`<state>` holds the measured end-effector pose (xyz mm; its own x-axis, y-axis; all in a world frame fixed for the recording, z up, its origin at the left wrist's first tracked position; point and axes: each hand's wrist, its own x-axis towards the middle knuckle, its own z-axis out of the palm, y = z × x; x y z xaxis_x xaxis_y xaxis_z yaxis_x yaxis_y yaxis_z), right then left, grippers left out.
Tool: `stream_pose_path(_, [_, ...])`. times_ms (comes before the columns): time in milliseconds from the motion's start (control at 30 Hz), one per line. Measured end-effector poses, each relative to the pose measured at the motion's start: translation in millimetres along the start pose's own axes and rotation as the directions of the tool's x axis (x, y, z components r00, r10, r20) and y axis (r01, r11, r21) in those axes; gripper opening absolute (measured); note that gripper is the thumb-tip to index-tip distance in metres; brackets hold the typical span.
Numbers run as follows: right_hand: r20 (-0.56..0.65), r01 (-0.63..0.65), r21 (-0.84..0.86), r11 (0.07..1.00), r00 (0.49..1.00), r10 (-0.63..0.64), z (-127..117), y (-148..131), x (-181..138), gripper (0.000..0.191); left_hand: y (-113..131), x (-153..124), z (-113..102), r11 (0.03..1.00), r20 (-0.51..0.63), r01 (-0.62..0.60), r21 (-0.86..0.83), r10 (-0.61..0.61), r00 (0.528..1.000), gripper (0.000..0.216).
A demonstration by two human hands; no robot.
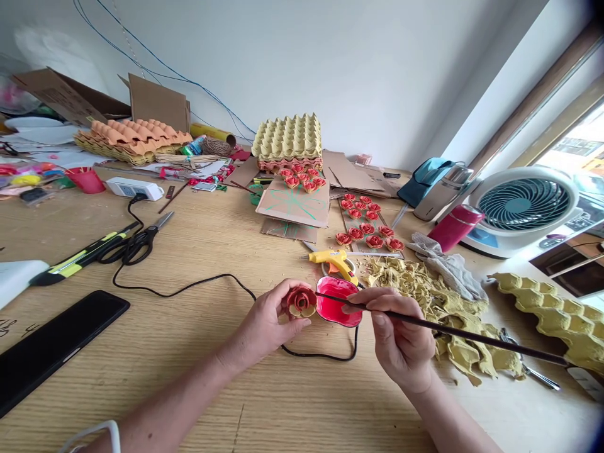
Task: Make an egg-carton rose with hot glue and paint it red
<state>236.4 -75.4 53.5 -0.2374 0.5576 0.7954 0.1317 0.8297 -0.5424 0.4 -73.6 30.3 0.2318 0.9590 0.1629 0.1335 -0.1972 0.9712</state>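
Between the thumb and fingers of my left hand (268, 318) is an egg-carton rose (302, 302), red over most of its petals, with bare yellowish card on the lower ones. My right hand (401, 333) is closed around a long dark paintbrush (453, 328), whose tip reaches the rose's right edge. Just behind the brush, a dish of red paint (337, 319) rests on the table, partly hidden by my right fingers. A yellow glue gun (333, 258) lies beyond the dish, its black cord looping around in front.
Red roses (374, 241) stand on cardboard behind the glue gun. Torn carton scraps (419, 289) and an egg tray (542, 308) lie to the right, near a fan (523, 204). Scissors (136, 245), a cutter (85, 255) and a black phone (56, 346) lie left.
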Motion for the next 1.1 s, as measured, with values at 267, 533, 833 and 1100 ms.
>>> stream_pose_path(267, [0.047, 0.001, -0.003, 1.0, 0.999, 0.0, -0.5, -0.8, -0.4, 0.019, -4.9, 3.4, -1.7, 0.993, 0.012, -0.022, -0.117, 0.024, 1.0, 0.042])
stream_pose_path(533, [0.012, -0.129, -0.055, 0.99, 0.991, 0.13, -3.3, 9.6, -2.0, 0.016, -5.6, 7.2, -1.3, 0.991, -0.069, 0.008, -0.131, -0.017, 0.997, 0.042])
stream_pose_path(833, [0.158, -0.264, -0.224, 0.938, 0.94, 0.302, -6.0, 8.4, 8.2, 0.01, -2.2, 7.7, -3.8, 0.988, -0.067, 0.05, -0.146, -0.06, 0.996, 0.046])
stream_pose_path(1100, [0.218, -0.16, -0.359, 0.92, 0.943, 0.249, -1.9, 9.4, 7.4, 0.009, -3.9, 7.9, -1.8, 0.994, -0.051, 0.02, -0.106, -0.026, 0.998, 0.047])
